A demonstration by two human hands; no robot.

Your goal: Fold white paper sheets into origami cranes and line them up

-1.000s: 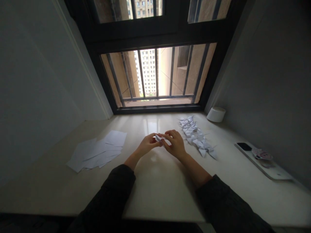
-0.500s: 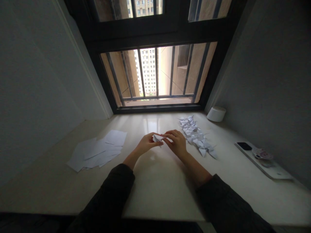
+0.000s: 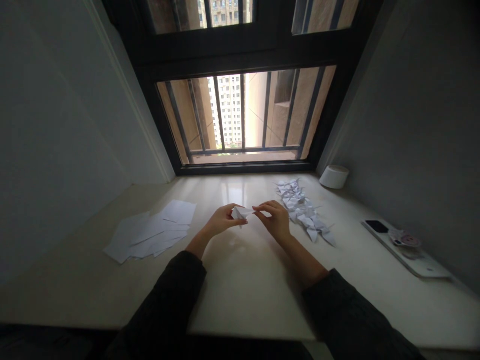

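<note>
A small folded white paper crane point(image 3: 240, 213) is held above the middle of the sill, between my two hands. My left hand point(image 3: 222, 220) is closed round its body, thumb below and fingers above. With thumb and fingertips my right hand point(image 3: 274, 216) pinches the narrow point at its right end. Several finished-looking paper cranes point(image 3: 300, 205) lie in a long cluster just right of my right hand. Off to the left of my left hand, loose white paper sheets point(image 3: 153, 230) overlap in a fanned pile.
A phone point(image 3: 405, 250) with a ring grip on its back lies at the right. The white round container point(image 3: 334, 177) stands in the back right corner. Behind the pale sill point(image 3: 251, 290) is a dark-framed window point(image 3: 243, 169) with bars outside; walls close in both sides.
My left hand has shifted slightly left with the paper crane. My right fingers have gone from resting near it to pinching its right point, and more of the paper shows between the hands.
</note>
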